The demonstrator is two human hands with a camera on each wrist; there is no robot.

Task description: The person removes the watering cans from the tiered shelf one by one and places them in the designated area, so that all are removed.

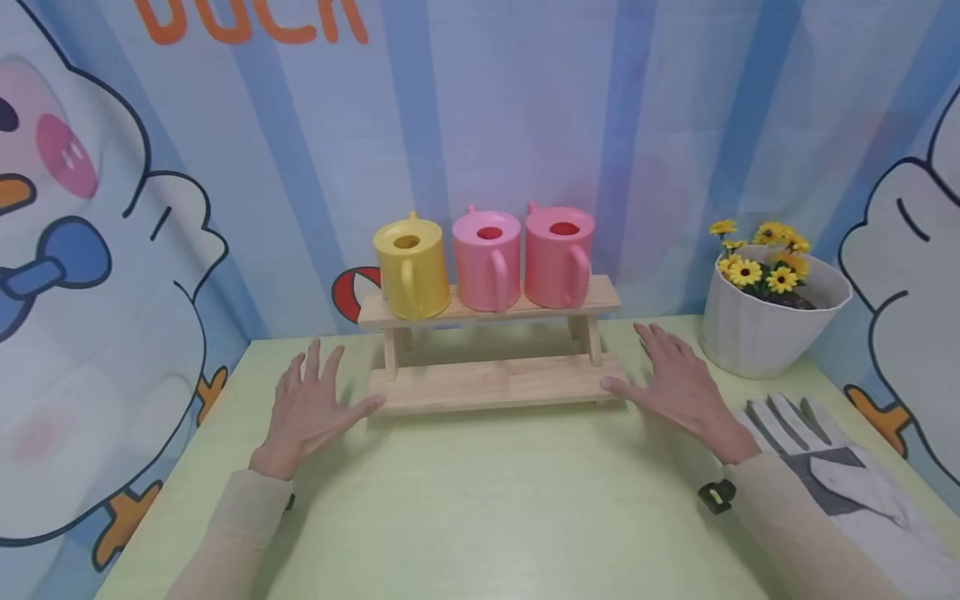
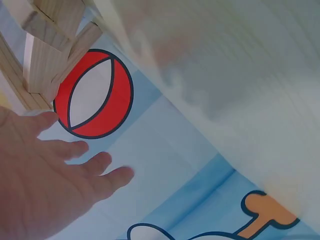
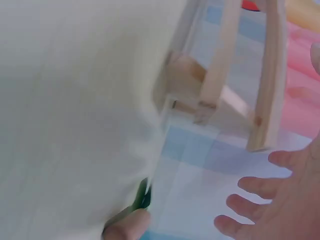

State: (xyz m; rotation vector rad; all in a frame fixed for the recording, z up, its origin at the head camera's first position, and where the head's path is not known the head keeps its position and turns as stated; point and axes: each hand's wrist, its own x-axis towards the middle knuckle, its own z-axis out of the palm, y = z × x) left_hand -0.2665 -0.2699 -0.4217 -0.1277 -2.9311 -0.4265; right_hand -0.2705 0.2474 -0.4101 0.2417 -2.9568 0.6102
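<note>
Flanking wooden rack (image 1: 495, 383) | left hand (image 1: 307, 408) spread | right hand (image 1: 678, 387) spread

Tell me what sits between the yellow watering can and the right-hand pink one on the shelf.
In the head view, another pink watering can stands between the yellow can and the right-hand pink can on the wooden shelf.

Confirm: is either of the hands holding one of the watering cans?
No. The yellow watering can and two pink watering cans stand untouched on the wooden shelf, while the left hand and right hand are spread open below.
</note>
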